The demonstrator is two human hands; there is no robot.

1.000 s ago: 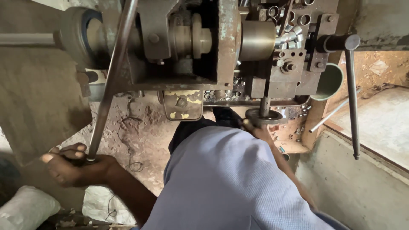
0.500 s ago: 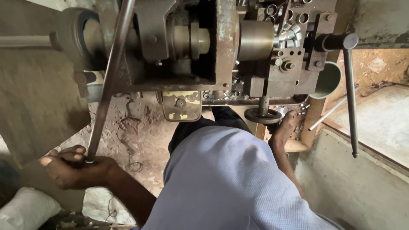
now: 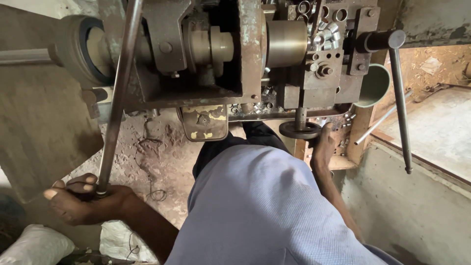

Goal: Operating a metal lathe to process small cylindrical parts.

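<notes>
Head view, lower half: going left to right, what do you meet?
White sack → left hand gripping the long lever → pale blue shirt → right hand at the small handwheel → concrete wall.

1. A bare dirt floor is spreading under the old machine, brown and uneven.
2. A thin dark wire is lying looped across the dirt.
3. A white sack is resting at the lower left corner, with a crumpled white plastic sheet lying just beside it.
4. A grey concrete slab is sitting at the right, bordered by a low concrete wall.
</notes>
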